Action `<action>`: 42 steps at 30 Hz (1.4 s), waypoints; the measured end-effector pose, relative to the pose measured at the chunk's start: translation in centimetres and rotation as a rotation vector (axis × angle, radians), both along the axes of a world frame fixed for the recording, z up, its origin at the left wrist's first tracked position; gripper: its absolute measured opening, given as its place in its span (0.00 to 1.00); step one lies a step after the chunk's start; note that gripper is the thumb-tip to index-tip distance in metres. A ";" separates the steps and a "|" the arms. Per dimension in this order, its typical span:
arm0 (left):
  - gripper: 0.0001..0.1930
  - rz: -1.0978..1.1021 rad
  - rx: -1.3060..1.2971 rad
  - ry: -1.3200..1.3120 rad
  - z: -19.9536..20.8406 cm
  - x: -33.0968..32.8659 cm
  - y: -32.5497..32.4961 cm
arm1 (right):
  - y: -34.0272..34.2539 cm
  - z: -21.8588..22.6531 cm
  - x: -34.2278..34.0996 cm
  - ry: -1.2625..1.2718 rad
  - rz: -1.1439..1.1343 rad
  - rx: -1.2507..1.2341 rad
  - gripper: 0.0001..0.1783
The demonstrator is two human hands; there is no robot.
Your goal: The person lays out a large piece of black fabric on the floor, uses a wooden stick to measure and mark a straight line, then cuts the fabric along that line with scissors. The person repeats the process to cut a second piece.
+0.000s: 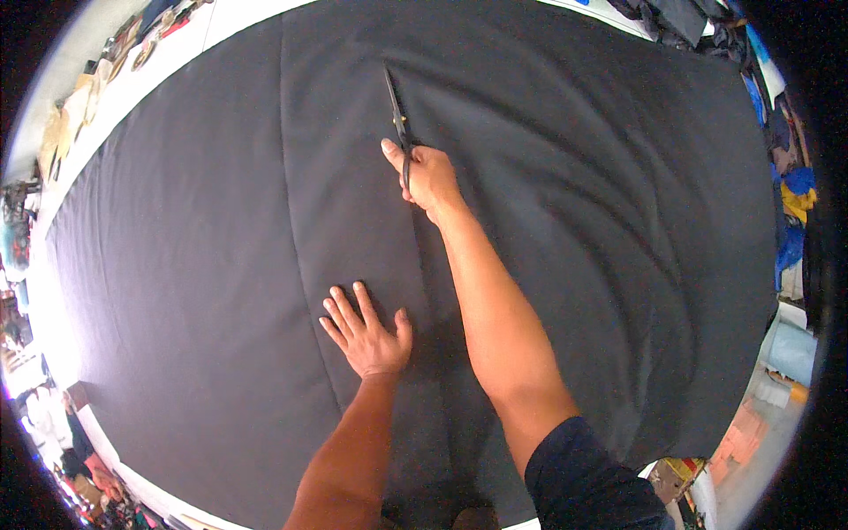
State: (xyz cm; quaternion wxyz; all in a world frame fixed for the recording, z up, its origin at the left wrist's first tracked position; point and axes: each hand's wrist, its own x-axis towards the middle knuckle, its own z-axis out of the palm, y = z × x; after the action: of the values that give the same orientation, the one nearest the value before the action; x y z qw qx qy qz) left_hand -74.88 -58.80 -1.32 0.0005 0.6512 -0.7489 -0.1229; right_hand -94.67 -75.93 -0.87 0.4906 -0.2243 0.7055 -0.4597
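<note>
A large sheet of black fabric (203,221) lies spread over a white table, with a crease line left of centre and soft ripples on the right. My right hand (432,182) is stretched far forward and closed around the handles of a pair of scissors (397,110). Their dark blades point away from me over the cloth and look nearly together. Flat on the fabric, nearer to me, rests my left hand (369,337) with its fingers spread and nothing in it. From around the right hand a line in the cloth runs back toward me; I cannot tell whether it is a cut edge.
White table edge (97,146) shows along the far left. Dark cloth (676,22) is heaped at the far right corner. Blue and yellow pieces (798,199) lie beyond the right edge. Mixed items (84,486) sit past the near left, and a box (676,477) at the near right.
</note>
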 end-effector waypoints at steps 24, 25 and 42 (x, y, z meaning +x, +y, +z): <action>0.44 -0.045 0.026 0.052 -0.9 0.2 0.6 | -18.9 0.1 -7.0 -0.115 0.014 -0.046 0.32; 0.44 -0.049 -0.003 0.059 -0.7 0.6 0.2 | -20.2 0.4 -6.7 -0.123 0.011 -0.042 0.31; 0.42 0.006 -0.022 0.057 -0.2 1.0 -0.1 | 11.5 1.5 2.1 -0.065 -0.427 -0.163 0.23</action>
State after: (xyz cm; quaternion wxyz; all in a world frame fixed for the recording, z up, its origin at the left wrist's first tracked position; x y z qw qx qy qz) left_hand -73.84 -58.94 -1.51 0.0293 0.6496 -0.7479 -0.1332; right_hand -92.58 -64.46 0.61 0.3852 -0.0940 0.6811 -0.6155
